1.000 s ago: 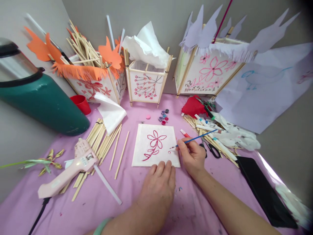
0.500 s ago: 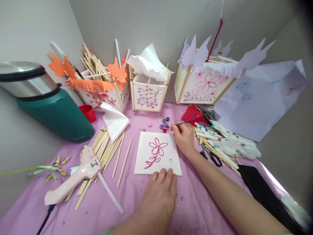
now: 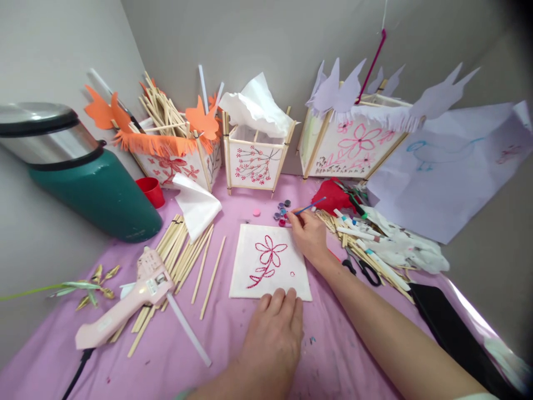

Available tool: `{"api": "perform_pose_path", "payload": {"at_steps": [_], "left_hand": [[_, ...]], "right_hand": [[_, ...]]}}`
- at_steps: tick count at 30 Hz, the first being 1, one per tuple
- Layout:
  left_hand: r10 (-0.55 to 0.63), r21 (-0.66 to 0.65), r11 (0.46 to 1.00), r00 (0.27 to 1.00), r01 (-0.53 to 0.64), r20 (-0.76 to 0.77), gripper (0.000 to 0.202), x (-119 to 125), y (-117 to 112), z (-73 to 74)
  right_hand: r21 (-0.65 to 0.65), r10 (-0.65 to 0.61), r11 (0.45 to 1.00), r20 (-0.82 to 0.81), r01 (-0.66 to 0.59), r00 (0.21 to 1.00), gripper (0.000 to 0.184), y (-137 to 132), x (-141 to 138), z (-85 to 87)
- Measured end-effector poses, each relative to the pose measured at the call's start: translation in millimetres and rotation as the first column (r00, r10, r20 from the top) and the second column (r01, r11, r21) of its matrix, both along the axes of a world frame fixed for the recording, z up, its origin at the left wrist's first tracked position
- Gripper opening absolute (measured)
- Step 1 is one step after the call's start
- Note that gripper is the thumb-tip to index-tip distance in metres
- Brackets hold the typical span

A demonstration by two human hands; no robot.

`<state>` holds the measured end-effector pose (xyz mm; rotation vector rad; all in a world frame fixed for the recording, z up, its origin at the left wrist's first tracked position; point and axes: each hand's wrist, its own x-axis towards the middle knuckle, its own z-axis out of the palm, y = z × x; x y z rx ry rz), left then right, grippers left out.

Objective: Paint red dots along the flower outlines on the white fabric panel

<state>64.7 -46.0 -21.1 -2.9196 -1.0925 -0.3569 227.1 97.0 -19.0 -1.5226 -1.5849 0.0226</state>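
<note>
Dipping time, I think.
The card [image 3: 270, 262] is in the middle, left hand [image 3: 275, 328] flat on its six o'clock edge. Right hand [image 3: 310, 237] pinches the brush [image 3: 310, 206] by the pots [image 3: 283, 212], one o'clock. Next needs a gentle touch.

Left hand [image 3: 272, 336] laid near, right hand [image 3: 308, 236] stretched farther off.
The left hand is held at the near centre, its back turned up, its fingers [image 3: 277, 306] kept close together and pointed far. The right hand is curled into a pinch, its forearm [image 3: 383, 319] slanted in from the near right.
</note>
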Motion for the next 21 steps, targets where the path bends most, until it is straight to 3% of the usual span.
{"api": "perform_pose_path", "payload": {"at_steps": [4,9,11,16,21], "left_hand": [[0.012,-0.012,1.000,1.000,-0.012,-0.006,0.037,2,0,1.8],[0.007,-0.038,0.999,1.000,-0.007,-0.010,0.037,1,0,6.6],[-0.004,-0.046,0.999,1.000,0.003,-0.017,0.038,0,0,7.7],[0.004,-0.063,0.998,1.000,-0.005,-0.021,0.038,1,-1,8.0],[0.011,-0.063,0.998,1.000,-0.012,-0.011,0.037,2,-1,6.5]], "right_hand": [[0.033,0.020,0.999,-0.042,-0.019,0.999,0.020,-7,-1,10.9],[0.007,0.055,0.998,-0.372,-0.057,0.927,0.018,-42,3,31.0],[-0.014,0.042,0.999,-0.419,-0.052,0.907,0.018,-62,5,31.7],[-0.043,0.020,0.998,-0.362,-0.039,0.932,0.016,-98,7,11.9],[0.000,0.083,0.996,-0.169,-0.084,0.982,0.011,-102,4,-2.9]]}}
